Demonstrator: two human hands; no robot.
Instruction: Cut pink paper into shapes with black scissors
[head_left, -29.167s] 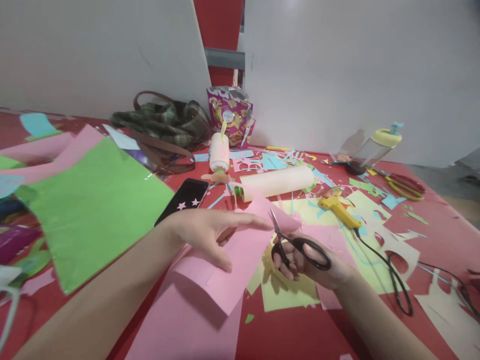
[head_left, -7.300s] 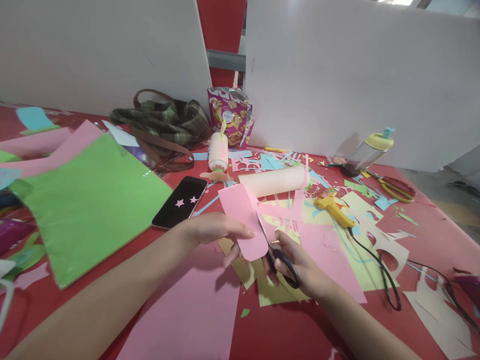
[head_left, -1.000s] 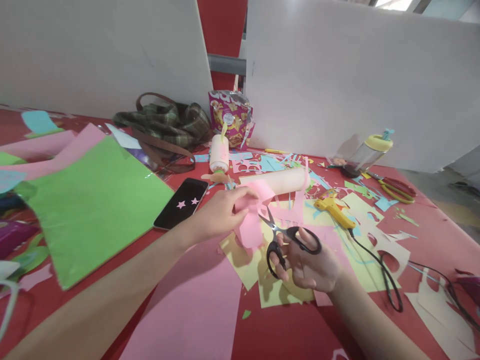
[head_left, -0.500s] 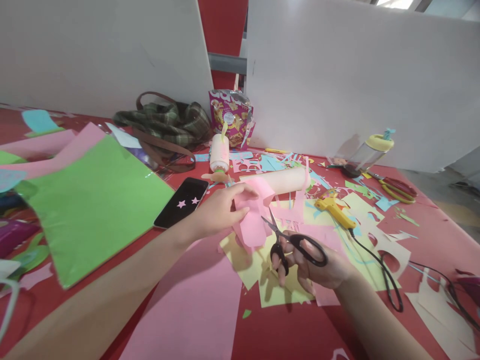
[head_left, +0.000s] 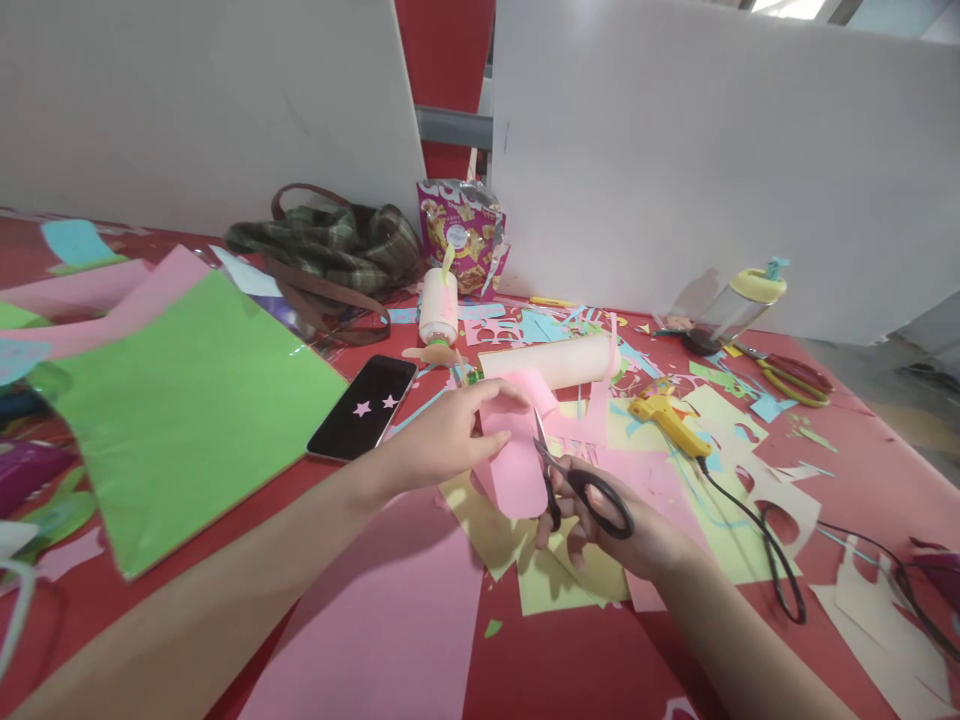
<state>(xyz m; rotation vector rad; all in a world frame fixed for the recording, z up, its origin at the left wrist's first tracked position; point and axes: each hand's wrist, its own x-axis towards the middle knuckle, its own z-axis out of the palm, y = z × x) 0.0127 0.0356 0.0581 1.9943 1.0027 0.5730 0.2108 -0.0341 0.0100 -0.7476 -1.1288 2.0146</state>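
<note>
My left hand [head_left: 442, 440] pinches a folded pink paper piece [head_left: 517, 450] and holds it above the table. My right hand [head_left: 626, 530] grips black-handled scissors [head_left: 577, 480], fingers through the loops, with the blades against the right edge of the pink piece. Below them lie yellow paper scraps [head_left: 555, 580] and a large pink sheet [head_left: 390, 620] on the red table [head_left: 600, 670].
A green sheet [head_left: 180, 400] and a black phone [head_left: 364, 405] lie to the left. A cream roll [head_left: 555, 360], a small bottle [head_left: 439, 310], a yellow glue gun [head_left: 671, 420] with black cord, red-yellow scissors [head_left: 795, 375], a clear bottle [head_left: 739, 305], a plaid bag [head_left: 330, 250] and a snack packet [head_left: 461, 230] sit behind.
My right hand has brought the scissors up and left, from apart from the pink piece to its edge. My left hand has turned the pink piece a little.
</note>
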